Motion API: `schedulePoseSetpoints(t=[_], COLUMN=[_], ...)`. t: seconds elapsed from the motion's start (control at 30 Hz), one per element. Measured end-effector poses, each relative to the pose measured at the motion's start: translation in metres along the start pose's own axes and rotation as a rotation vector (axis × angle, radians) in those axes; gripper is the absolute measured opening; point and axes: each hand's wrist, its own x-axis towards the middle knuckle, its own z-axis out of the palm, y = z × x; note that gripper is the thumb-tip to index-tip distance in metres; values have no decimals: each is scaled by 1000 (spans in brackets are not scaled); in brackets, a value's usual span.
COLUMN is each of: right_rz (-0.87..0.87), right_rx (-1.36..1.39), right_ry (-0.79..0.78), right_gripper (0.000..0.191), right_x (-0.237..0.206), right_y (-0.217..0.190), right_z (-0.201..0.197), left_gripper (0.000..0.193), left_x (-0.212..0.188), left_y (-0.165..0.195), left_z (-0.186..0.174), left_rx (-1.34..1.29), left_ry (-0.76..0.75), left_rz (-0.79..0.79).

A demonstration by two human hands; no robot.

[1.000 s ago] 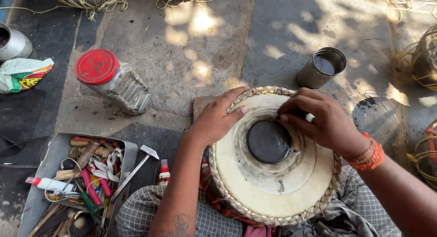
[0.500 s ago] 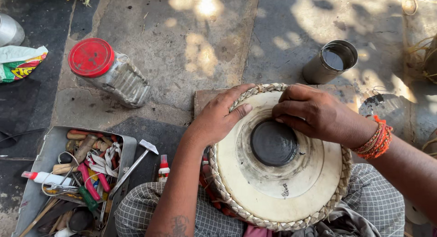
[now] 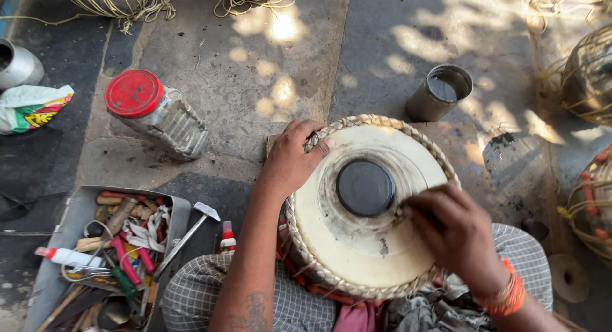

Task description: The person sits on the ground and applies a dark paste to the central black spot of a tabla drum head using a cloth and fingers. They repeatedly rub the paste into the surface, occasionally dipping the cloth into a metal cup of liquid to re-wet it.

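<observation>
A hand drum (image 3: 357, 243) with a pale skin head, a black round centre patch (image 3: 365, 188) and a braided rim rests in my lap. My left hand (image 3: 292, 158) grips the drum's upper left rim, thumb lying on the braid. My right hand (image 3: 454, 233) presses on the skin at the lower right of the black patch, fingers curled; what is under the fingertips is hidden. An orange bangle sits on my right wrist.
A metal tin (image 3: 438, 91) with dark liquid stands beyond the drum. A clear jar with a red lid (image 3: 153, 114) lies to the left. A tray of tools (image 3: 95, 255), a small hammer (image 3: 188, 233) and a glue bottle (image 3: 227, 237) lie at lower left.
My right hand has moved from the top edge of the black patch round to its lower right. The left hand stays on the rim. The view has shifted slightly.
</observation>
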Motion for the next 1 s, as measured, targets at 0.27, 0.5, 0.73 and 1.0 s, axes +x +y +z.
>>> schedulePoseSetpoints(t=[0.27, 0.5, 0.73, 1.0], right_rz=[-45, -339, -405, -262], right_rx=[149, 161, 74, 13], right_ry=[-179, -349, -462, -284], right_gripper=[17, 13, 18, 21], right_x=[66, 116, 125, 81], right_y=[35, 19, 6, 12], right_z=[-10, 17, 19, 4], left_gripper=[58, 58, 54, 54], left_x=[3, 5, 3, 7], left_y=[6, 5, 0, 3], left_z=[-6, -5, -5, -4], left_rx=[47, -26, -45, -29], left_ry=[-40, -264, -220, -245], left_rz=[2, -103, 11, 3])
